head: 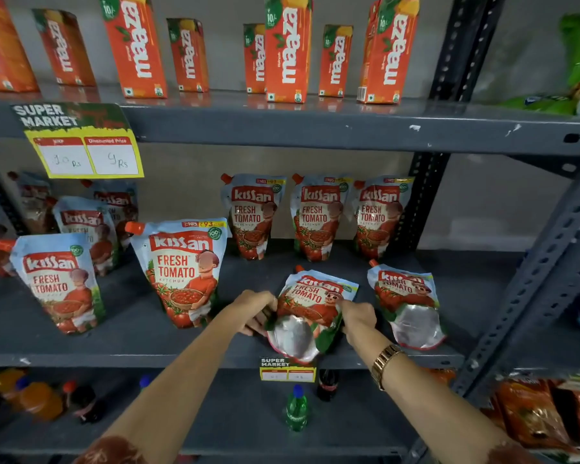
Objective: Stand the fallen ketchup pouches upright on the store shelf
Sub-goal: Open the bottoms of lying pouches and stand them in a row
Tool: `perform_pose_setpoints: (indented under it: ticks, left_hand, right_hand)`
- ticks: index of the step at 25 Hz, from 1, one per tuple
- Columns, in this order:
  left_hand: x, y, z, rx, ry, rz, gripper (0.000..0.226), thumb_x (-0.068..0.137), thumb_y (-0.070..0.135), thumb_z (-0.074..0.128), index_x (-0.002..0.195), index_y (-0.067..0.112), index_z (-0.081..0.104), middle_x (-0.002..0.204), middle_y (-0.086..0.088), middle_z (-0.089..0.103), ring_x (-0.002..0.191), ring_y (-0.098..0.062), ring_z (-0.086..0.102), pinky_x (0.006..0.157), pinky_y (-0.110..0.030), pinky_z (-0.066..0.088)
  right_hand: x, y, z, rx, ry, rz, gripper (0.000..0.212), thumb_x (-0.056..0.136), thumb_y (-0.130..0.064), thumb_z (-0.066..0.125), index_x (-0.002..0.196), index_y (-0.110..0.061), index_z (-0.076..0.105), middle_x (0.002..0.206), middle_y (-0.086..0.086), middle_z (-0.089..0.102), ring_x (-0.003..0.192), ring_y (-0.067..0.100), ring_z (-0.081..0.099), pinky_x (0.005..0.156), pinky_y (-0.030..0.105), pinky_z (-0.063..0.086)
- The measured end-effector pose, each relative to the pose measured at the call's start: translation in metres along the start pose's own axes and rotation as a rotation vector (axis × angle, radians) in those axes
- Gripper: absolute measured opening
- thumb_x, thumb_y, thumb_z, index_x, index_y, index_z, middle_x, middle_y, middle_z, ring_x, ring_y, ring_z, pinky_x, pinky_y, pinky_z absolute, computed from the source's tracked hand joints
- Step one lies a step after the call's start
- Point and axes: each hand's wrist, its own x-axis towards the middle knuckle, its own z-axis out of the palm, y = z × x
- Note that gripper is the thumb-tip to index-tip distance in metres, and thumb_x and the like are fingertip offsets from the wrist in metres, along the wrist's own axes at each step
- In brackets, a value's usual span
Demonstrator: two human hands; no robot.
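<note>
A fallen ketchup pouch (310,304) lies on its back on the grey middle shelf (181,349), silver base toward me. My left hand (257,309) grips its left edge and my right hand (357,318) grips its right edge. A second fallen pouch (406,303) lies flat just to the right, untouched. Three pouches stand upright at the back (253,216), (318,217), (379,216). A larger-looking upright pouch (183,271) stands to the left of my hands, with another (59,281) further left and several behind it.
Orange juice cartons (290,48) line the shelf above. A price tag (84,142) hangs from that shelf's edge and a smaller one (288,370) below my hands. Drink bottles (296,408) stand on the lower shelf. A perforated steel upright (523,309) borders the right side.
</note>
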Motion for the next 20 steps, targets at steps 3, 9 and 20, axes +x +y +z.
perform_pose_setpoints:
  ticks: [3,9,20]
  left_hand:
    - [0.004,-0.004,0.016,-0.179,0.067,0.013,0.031,0.077,0.029,0.066,0.094,0.004,0.067,0.095,-0.015,0.067,0.087,-0.03,0.065,0.078,-0.035,0.051]
    - [0.003,0.003,0.03,-0.27,0.259,0.098,0.005,0.078,0.009,0.064,0.078,0.004,0.065,0.106,-0.022,0.069,0.099,-0.033,0.064,0.089,-0.038,0.053]
    - [0.004,-0.006,-0.002,-0.286,0.384,0.404,0.023,0.084,-0.001,0.06,0.105,-0.002,0.068,0.109,-0.019,0.07,0.105,-0.031,0.063,0.094,-0.042,0.051]
  right_hand:
    - [0.007,-0.003,-0.001,-0.027,-0.078,0.045,0.043,0.077,-0.018,0.069,0.11,0.007,0.058,0.114,0.026,0.063,0.102,0.04,0.061,0.09,0.051,0.052]
    - [-0.002,-0.019,0.004,0.102,-0.129,0.013,0.025,0.082,-0.003,0.063,0.104,0.008,0.062,0.115,0.024,0.064,0.102,0.033,0.062,0.071,0.031,0.052]
    - [-0.047,-0.056,0.009,0.305,-0.347,-0.266,0.025,0.083,0.011,0.054,0.074,-0.011,0.061,0.076,0.006,0.064,0.069,0.014,0.059,0.065,0.025,0.048]
